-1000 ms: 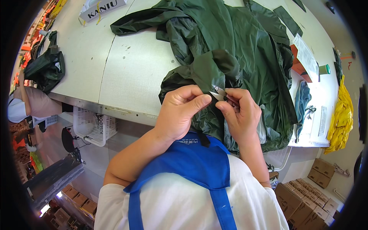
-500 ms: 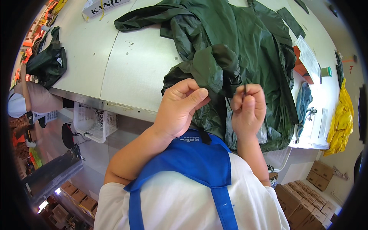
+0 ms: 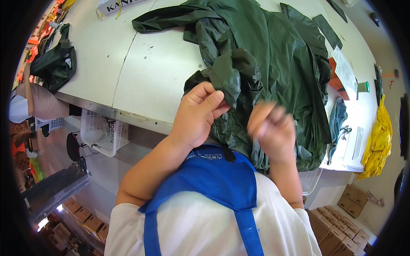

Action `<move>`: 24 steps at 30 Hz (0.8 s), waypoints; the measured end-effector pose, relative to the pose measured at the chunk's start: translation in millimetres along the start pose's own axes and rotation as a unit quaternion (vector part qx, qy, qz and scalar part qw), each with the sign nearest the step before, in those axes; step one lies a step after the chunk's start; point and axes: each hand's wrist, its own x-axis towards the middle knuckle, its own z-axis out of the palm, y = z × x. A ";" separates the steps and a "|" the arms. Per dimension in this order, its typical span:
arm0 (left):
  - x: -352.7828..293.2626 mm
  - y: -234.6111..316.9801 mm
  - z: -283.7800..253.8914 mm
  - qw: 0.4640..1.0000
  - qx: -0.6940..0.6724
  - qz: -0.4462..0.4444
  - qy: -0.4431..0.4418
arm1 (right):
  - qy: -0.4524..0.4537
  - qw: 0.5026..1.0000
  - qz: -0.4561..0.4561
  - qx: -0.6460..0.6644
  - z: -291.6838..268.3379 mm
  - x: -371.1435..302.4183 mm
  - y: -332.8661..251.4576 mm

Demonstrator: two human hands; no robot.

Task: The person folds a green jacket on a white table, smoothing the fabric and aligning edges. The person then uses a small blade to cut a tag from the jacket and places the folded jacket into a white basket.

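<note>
A dark green rain jacket (image 3: 277,55) of shiny, coated-looking fabric lies rumpled over the white table in front of me. My left hand (image 3: 197,112) pinches a folded edge of it between thumb and fingers, left of the jacket's middle. The gathered part rises just beyond those fingertips. To the right, my right hand (image 3: 273,130) hovers over the jacket's near part, apart from my left. Motion smears its fingers, so whether they hold anything cannot be made out.
The white table (image 3: 164,72) has a metal front edge. White baskets (image 3: 102,135) hang below it. At right are a sheet of paper (image 3: 346,74), a green-ended roll (image 3: 363,87), blue cloth (image 3: 337,123) and yellow garments (image 3: 378,136). Another person (image 3: 36,100) works at far left beside dark fabric (image 3: 55,68).
My right hand has turned and its fingers have swung left, blurring. My left hand has shifted slightly left, still pinching the jacket. A small dark item seen at my right fingertips no longer shows.
</note>
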 end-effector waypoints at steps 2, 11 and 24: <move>0.4 7.3 -4.7 0.999 -0.024 0.012 -0.017 | -0.287 0.929 0.132 -0.191 -11.8 0.8 -14.3; 0.1 32.8 -8.7 0.979 -0.162 -0.111 -0.056 | 0.179 0.915 0.238 0.271 -31.8 -11.5 63.8; -10.7 43.7 -7.7 0.937 0.283 0.177 0.102 | 0.127 0.953 0.133 0.240 -9.6 17.3 40.6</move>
